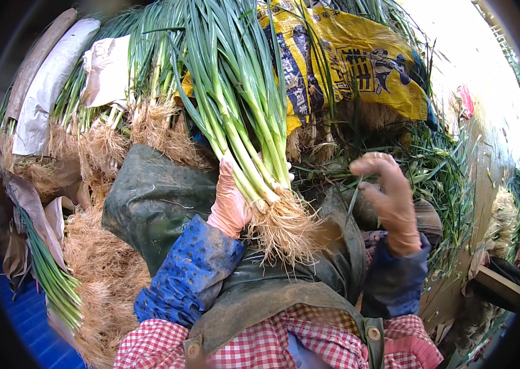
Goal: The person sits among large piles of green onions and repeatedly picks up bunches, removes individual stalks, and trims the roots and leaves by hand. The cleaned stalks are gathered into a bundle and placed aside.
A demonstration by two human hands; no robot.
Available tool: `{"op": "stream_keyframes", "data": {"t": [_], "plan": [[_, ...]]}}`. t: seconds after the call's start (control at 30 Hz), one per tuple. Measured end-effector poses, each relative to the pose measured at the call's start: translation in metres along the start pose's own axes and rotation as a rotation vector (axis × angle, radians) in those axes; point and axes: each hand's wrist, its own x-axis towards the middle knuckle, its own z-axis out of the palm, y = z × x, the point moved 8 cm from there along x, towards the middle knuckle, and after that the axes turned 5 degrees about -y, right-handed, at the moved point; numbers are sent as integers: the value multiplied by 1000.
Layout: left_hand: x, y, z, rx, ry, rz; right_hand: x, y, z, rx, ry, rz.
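Note:
My left hand (232, 203), in a pale thin glove, grips a bunch of allium stalks (241, 138), leeks or green garlic, low on their pale stems. Their long green leaves point away from me, and the tan fibrous roots (287, 226) hang towards me over my lap. Part of the left fingers is hidden behind the stems. To the right of the bunch, my right hand (386, 203) is raised, gloved, with thumb and fingers bent and apart. A narrow green leaf strip (354, 198) hangs by its thumb tip; whether it touches the glove is unclear.
More rooted bunches (103, 138) lie at the left and back, partly under white sheeting (52, 87). A yellow printed woven sack (366, 64) covers others. Loose leaf trimmings (444, 184) pile up at right. A dark green waterproof apron (158, 198) covers my legs; blue ribbed flooring (34, 318) shows lower left.

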Motion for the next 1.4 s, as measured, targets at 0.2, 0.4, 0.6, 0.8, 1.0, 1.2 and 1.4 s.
{"op": "stream_keyframes", "data": {"t": [0.2, 0.4, 0.6, 0.8, 1.0, 1.2, 1.4], "plan": [[-9, 0, -10, -81, 176, 53, 21, -56, 140, -583, -469, -341], [-7, -2, -16, -123, 63, 15, -8, -43, 123, 652, -795, -127], [-4, -20, -19, -134, 111, -190, -2, -38, 71, 1134, -579, 23], [-21, 18, -7, 119, 213, -205, 16, 9, 103, 532, -263, 26], [-111, 136, 38, 403, 309, -175, 10, 14, 101, 212, -329, -96], [-218, 214, 84, 911, 464, -81, 9, -41, 107, 765, -825, -17], [-291, 219, 111, 2415, 765, -119, 12, -126, 82, 712, -1038, -426]]}}
